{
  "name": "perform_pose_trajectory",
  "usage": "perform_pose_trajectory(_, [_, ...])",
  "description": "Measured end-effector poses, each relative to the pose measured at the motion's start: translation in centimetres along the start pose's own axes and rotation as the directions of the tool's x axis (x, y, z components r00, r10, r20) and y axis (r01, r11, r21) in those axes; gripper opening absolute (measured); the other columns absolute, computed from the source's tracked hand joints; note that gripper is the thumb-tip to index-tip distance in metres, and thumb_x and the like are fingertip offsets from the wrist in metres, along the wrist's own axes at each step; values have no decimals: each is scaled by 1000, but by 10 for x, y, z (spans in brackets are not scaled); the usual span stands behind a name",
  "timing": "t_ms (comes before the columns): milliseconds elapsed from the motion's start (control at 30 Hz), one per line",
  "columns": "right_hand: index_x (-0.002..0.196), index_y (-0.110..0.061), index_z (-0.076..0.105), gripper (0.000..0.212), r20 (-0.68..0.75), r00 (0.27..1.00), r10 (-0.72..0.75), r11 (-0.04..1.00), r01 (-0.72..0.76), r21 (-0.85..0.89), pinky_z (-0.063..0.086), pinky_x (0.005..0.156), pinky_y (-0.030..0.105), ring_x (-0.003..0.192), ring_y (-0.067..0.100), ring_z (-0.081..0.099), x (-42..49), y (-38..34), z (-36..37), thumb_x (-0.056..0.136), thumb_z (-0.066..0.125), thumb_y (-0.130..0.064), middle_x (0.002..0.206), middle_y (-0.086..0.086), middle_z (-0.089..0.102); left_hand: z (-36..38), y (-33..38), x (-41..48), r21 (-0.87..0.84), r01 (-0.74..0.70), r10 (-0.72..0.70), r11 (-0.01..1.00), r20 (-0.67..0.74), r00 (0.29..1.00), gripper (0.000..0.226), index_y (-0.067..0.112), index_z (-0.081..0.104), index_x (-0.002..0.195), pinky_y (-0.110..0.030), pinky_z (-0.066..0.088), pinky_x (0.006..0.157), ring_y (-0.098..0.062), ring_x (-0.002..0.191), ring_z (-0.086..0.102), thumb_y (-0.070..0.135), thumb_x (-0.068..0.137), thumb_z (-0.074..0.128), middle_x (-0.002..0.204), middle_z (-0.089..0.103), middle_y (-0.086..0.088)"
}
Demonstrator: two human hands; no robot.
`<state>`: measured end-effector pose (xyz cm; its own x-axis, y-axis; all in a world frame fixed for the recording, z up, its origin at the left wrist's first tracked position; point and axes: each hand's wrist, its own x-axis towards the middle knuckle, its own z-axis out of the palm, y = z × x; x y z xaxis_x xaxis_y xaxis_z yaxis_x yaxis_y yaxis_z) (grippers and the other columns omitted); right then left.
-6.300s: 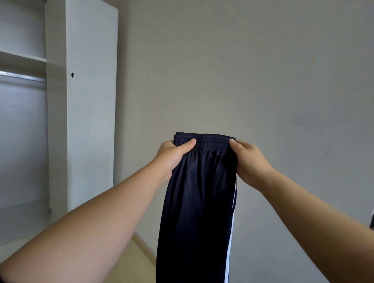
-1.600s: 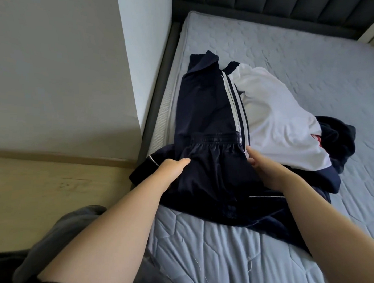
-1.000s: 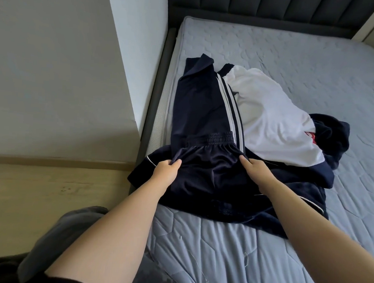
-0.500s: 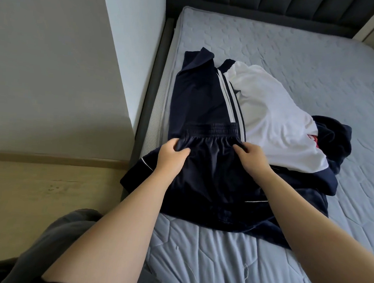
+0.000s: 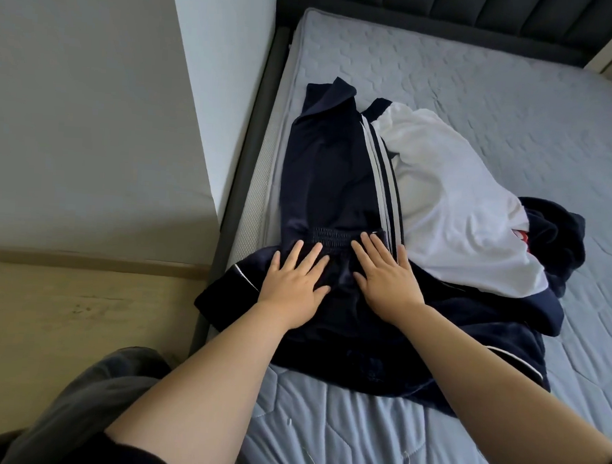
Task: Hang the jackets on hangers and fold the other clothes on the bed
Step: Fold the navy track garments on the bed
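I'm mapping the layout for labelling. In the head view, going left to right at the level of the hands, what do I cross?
grey wall → dark bed frame → left hand → right hand → white shirt → crumpled dark garment → mattress

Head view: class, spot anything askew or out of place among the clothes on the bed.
One corner of the piped navy garment hangs off the mattress on the left; the white garment lies crumpled over a bunched dark garment. Only the navy trousers, under the left hand and right hand, lie flat.
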<state>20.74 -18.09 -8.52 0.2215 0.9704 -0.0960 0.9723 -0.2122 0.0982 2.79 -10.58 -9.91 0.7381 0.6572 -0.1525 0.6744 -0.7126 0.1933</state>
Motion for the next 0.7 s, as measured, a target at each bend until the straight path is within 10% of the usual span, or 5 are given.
perform_pose_trajectory(433, [148, -19, 24, 61, -173, 985, 12, 861, 78, 503, -7, 116, 34, 145, 8, -3, -40, -17, -30, 95, 43, -42, 158, -1, 13, -35, 3, -21, 47, 5, -3, 999, -47, 999, 63, 24, 17, 150, -50, 1, 115, -26, 145, -13, 45, 96, 41, 159, -7, -5])
perform_pose_trajectory(567, [148, -17, 27, 80, -100, 959, -265, 933, 281, 225, -5, 118, 39, 144, 8, -8, -75, -13, -31, 82, 53, -56, 158, -1, 11, -50, 21, -36, 70, -133, 136, 989, -36, 990, 52, 17, 45, 134, -42, 24, 108, -27, 131, 30, 45, 90, 49, 137, 40, -9])
perform_pose_trajectory(700, [150, -19, 17, 90, 65, 954, -292, 956, 294, -22, -6, 115, 44, 147, 17, 0, -86, -8, -16, 78, 55, -57, 159, 3, 10, -39, 30, -53, 46, -175, 166, 983, 152, 974, 83, 19, 24, 147, -44, 19, 113, -25, 140, 20, 66, 83, 45, 149, 28, -7])
